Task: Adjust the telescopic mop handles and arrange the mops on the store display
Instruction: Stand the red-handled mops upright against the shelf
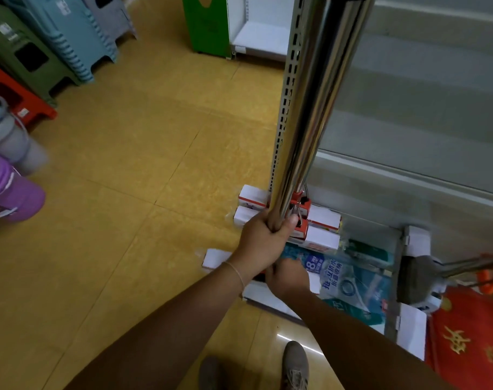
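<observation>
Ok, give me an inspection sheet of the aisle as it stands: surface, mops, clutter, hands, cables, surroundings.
Surface: yellow tiled floor, one glare streak near the shoes.
Job's things: chrome mop handle upright, rising past the camera; white sponge mop heads with red fittings stacked at the shelf foot; a further mop lies at right.
Clutter: blue packaged refills under the hands.
Hands: left hand grips the handle low down; right hand is below it, its hold hidden.
Cables: nothing seen.
Surroundings: slotted shelf upright, stacked plastic stools, red banner.
</observation>
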`<state>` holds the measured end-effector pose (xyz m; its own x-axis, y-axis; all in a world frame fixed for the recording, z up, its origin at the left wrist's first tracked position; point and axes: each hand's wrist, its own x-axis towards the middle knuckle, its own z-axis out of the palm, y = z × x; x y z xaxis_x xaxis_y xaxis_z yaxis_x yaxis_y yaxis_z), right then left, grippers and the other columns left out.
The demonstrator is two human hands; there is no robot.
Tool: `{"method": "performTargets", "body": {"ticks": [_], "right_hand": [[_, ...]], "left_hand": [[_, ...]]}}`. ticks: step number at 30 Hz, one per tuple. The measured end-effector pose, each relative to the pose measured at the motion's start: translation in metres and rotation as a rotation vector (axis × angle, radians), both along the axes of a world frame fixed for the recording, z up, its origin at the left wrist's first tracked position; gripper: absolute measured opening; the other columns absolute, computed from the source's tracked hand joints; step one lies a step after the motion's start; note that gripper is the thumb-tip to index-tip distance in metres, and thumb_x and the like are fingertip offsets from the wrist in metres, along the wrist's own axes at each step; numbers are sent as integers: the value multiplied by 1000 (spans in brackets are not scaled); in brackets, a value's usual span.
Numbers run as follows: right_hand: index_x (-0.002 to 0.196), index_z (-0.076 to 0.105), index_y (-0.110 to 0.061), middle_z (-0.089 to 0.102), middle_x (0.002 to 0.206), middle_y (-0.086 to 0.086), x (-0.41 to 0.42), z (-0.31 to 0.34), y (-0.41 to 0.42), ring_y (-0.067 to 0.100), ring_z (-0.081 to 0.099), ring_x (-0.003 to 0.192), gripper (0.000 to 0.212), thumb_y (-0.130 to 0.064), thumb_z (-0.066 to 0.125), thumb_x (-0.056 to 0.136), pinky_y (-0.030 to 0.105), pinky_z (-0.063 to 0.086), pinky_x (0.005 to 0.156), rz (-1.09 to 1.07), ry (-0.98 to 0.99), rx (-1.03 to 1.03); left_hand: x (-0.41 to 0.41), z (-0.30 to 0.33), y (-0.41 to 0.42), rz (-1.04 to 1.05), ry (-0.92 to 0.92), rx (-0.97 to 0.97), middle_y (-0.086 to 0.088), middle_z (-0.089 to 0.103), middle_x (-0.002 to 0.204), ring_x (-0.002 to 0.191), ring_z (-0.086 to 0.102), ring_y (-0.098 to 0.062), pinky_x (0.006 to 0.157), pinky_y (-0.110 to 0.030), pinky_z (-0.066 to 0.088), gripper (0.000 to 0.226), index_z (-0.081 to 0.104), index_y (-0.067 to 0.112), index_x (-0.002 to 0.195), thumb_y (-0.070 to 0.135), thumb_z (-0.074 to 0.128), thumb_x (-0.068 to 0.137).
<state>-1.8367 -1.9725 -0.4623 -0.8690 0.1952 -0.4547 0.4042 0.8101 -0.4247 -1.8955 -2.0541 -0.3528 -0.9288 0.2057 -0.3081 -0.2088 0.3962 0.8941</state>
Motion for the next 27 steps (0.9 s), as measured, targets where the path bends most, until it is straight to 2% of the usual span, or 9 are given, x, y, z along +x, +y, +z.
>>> {"method": "performTargets", "body": {"ticks": [2,4,7,10,12,15,21,27], "right_hand": [[74,57,-13,66,80,13,-8,-4,4,29,64,74,37,-35,41,100,32,48,60,-49,-9,-24],[78,56,-13,68,86,13,-15,-7,10,28,64,79,32,-31,41,101,31,44,61,-82,-26,-32],[89,64,-10,70,94,12,-24,-14,22,27,66,83,28,-26,44,100,34,53,69,-102,-54,-28],[98,67,-7,70,101,14,-30,-20,30,29,67,93,21,-19,50,99,35,55,79,-68,-87,-36],[109,66,-4,68,111,14,-32,-22,33,30,64,104,20,-16,52,100,31,51,87,-47,-122,-51],[115,64,-7,67,116,12,-41,-22,38,28,63,108,22,-18,55,99,24,42,79,-46,-130,-34],[115,64,-10,68,112,9,-60,-26,39,25,64,101,21,-16,61,96,31,53,89,-15,-183,-29],[114,65,-11,69,111,8,-84,-28,40,25,65,100,21,-19,62,95,32,53,87,1,-200,7]], "left_hand": [[-9,4,7,-39,4,-52,12,57,70,76,59,-9,70,-22,41,29,64,16,87,45,64,87],[-13,8,14,-52,41,-113,13,58,72,79,59,-10,72,-22,43,24,61,19,89,42,66,87],[-12,13,20,-52,220,-178,11,57,69,73,59,-11,70,-24,48,22,51,24,88,42,64,89],[-7,12,23,-49,396,-136,3,65,78,76,66,-18,66,-31,54,36,50,21,99,56,48,91],[-8,11,27,-52,459,-190,-3,64,81,76,66,-24,62,-30,51,44,48,15,103,58,41,92],[-14,13,31,-55,467,-244,-5,60,80,77,65,-27,60,-28,45,40,46,12,104,51,43,95],[-26,14,32,-58,448,-275,-10,65,86,79,66,-27,64,-34,53,40,46,11,108,49,46,95],[-51,18,40,-65,419,-285,-12,67,87,81,66,-31,69,-42,57,35,44,14,104,47,47,95]]}}
